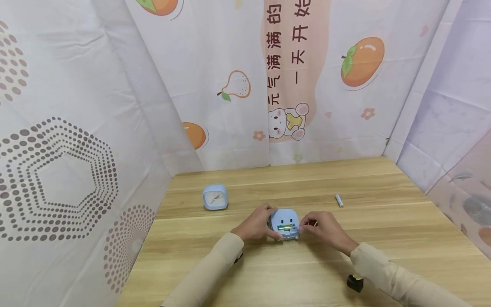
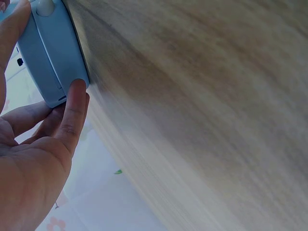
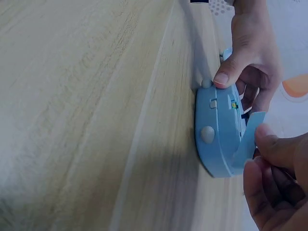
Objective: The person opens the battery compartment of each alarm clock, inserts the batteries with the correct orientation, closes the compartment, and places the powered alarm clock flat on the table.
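A light blue alarm clock (image 1: 284,213) lies on the table with its back up and its battery compartment uncovered. Inside the compartment shows a green and gold battery (image 1: 285,227). My left hand (image 1: 256,224) grips the clock's left side, thumb at the near edge, fingers around the far side. At the right, my right hand (image 1: 326,228) pinches a thin light blue battery cover (image 3: 249,137) between thumb and fingers. The cover stands tilted beside the compartment in the right wrist view. Small round feet (image 3: 207,134) stick out from the clock's near side.
A second light blue clock (image 1: 215,197) stands at the back left, face forward. To the right lies a small white and blue battery (image 1: 339,201). Patterned curtains (image 1: 230,51) hang behind the wooden table (image 1: 383,256) and at its sides.
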Motion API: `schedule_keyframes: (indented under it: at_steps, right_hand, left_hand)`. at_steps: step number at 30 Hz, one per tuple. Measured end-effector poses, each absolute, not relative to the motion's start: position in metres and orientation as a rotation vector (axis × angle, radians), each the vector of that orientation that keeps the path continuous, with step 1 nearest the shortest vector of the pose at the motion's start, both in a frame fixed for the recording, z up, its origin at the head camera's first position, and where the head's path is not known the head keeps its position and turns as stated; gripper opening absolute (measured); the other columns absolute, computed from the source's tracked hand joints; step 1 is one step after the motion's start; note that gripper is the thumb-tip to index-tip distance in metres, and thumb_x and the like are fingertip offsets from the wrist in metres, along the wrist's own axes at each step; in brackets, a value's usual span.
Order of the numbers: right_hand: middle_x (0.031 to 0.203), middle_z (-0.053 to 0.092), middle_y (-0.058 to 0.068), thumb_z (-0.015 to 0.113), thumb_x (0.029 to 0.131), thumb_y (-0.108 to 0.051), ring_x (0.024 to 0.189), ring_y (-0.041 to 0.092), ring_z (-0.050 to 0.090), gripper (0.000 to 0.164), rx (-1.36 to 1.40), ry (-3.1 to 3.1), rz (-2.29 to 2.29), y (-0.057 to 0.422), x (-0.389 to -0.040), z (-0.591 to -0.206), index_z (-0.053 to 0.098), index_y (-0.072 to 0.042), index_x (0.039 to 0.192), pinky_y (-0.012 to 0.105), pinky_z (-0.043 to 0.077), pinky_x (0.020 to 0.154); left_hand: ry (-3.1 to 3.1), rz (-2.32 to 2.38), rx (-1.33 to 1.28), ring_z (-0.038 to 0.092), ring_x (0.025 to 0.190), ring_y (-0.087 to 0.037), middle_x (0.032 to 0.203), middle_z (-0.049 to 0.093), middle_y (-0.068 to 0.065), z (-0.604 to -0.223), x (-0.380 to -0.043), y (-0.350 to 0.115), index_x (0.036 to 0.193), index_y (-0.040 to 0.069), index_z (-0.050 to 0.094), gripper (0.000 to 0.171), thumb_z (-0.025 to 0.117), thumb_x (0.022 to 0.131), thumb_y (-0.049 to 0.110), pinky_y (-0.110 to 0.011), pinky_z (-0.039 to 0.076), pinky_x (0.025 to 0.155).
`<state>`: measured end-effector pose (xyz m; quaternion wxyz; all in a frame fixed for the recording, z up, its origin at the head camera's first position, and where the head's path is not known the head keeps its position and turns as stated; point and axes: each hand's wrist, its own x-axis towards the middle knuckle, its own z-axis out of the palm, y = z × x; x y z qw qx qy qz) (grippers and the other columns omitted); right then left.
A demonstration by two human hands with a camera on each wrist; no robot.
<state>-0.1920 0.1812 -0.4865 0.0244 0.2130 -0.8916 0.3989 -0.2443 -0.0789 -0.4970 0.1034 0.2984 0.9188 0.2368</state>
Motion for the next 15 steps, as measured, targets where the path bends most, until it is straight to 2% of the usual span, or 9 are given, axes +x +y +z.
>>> schedule_keyframes:
  at_steps: [8, 15]
  right_hand:
    - [0.086, 0.062, -0.012, 0.080, 0.090, -0.009, 0.075, 0.002, 0.055, 0.007, 0.859, -2.672, 1.004, 0.163, -0.188, -0.487, 0.076, -0.014, 0.087, 0.022, 0.051, 0.064]
    - [0.089, 0.062, -0.008, 0.082, 0.088, -0.008, 0.076, 0.004, 0.057, 0.009, 0.910, -2.624, 0.864, 0.150, -0.187, -0.488, 0.075, -0.014, 0.087, 0.023, 0.051, 0.065]
  left_hand:
    - [2.703, 0.706, 0.876, 0.052, 0.109, -0.011, 0.130, 0.055, -0.004, -0.495, -0.244, -0.079, 0.151, 0.002, 0.050, 0.100, 0.089, 0.074, 0.053, -0.028, 0.048, 0.097]
    - [2.706, 0.684, 0.879, 0.052, 0.108, -0.010, 0.130, 0.055, -0.004, -0.493, -0.244, -0.077, 0.152, 0.003, 0.049, 0.100, 0.087, 0.076, 0.056, -0.026, 0.048, 0.095]
